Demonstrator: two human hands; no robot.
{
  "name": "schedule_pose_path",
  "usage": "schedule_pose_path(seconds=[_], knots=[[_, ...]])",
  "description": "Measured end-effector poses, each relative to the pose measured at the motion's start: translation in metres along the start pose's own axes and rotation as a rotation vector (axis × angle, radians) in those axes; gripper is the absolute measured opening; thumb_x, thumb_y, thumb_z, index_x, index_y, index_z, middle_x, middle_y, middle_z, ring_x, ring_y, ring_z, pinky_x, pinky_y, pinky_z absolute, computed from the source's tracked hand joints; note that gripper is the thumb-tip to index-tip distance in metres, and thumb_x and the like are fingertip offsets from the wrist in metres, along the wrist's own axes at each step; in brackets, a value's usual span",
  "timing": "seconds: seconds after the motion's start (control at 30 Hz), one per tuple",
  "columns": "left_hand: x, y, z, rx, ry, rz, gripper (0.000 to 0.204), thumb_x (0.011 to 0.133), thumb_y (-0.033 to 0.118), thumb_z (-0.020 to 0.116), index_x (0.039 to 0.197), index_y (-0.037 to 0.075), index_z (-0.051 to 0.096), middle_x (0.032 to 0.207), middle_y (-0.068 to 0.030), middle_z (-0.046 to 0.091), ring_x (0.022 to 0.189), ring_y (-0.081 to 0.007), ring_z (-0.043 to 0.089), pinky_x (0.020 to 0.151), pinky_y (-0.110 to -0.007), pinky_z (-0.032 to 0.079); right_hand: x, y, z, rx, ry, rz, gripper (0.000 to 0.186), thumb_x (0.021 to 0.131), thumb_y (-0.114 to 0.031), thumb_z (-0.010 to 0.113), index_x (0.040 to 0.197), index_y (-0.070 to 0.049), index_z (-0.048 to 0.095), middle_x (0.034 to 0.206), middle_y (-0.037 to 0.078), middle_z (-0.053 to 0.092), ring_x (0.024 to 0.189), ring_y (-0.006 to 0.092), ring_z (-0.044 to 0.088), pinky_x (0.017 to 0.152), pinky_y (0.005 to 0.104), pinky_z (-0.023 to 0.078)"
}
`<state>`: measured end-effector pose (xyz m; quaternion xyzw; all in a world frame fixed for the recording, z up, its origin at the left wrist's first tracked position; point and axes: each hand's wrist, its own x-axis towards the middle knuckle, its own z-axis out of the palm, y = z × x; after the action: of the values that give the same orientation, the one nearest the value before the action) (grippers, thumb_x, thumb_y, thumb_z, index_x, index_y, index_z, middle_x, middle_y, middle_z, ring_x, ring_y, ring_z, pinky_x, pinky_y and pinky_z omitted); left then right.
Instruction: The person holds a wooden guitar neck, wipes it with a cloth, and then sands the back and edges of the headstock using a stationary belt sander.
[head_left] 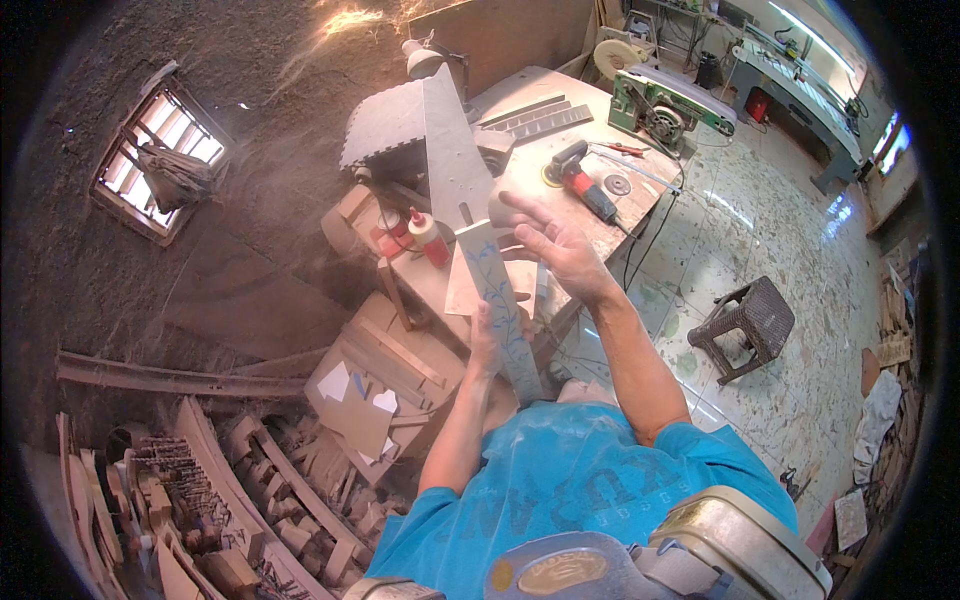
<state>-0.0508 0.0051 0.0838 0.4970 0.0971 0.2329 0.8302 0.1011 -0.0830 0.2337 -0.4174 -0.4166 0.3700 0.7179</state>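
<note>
My left hand (485, 340) is closed around the edge of a long, narrow wooden board (499, 310) with blue curling lines drawn along its face. The board stands tilted in front of my body, its lower end close to my shirt. To the right of its upper end my right hand (563, 250) is raised, fingers stretched apart, with nothing visible in it. Behind the board a pale wooden piece with cut-outs (460, 290) shows in part at the workbench's (545, 120) near end. A white glue bottle with a red cap (428, 240) stands just left of the board.
A red and black angle grinder (590, 192) lies on the bench beside a round disc (617, 185). Farther back stands a green belt sander (665, 110). A dark woven stool (745, 328) is on the floor at right. Wood offcuts (290, 530) crowd the lower left.
</note>
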Motion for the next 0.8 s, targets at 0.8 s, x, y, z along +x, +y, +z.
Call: schedule_pose_path(seconds=[0.8], knots=[[0.001, 0.012, -0.020, 0.052, 0.074, -0.307, 0.072, 0.099, 0.068, 0.045, 0.124, 0.001, 0.054, 0.093, -0.0157, 0.066, 0.064, -0.0206, 0.065, 0.052, -0.034, 0.055, 0.021, 0.008, -0.054, -0.007, 0.264, 0.011, 0.059, 0.105, -0.031, 0.058, 0.150, 0.002, 0.039, 0.127, 0.014, 0.063, 0.108, 0.0203, 0.066, 0.092, 0.0350, 0.056]])
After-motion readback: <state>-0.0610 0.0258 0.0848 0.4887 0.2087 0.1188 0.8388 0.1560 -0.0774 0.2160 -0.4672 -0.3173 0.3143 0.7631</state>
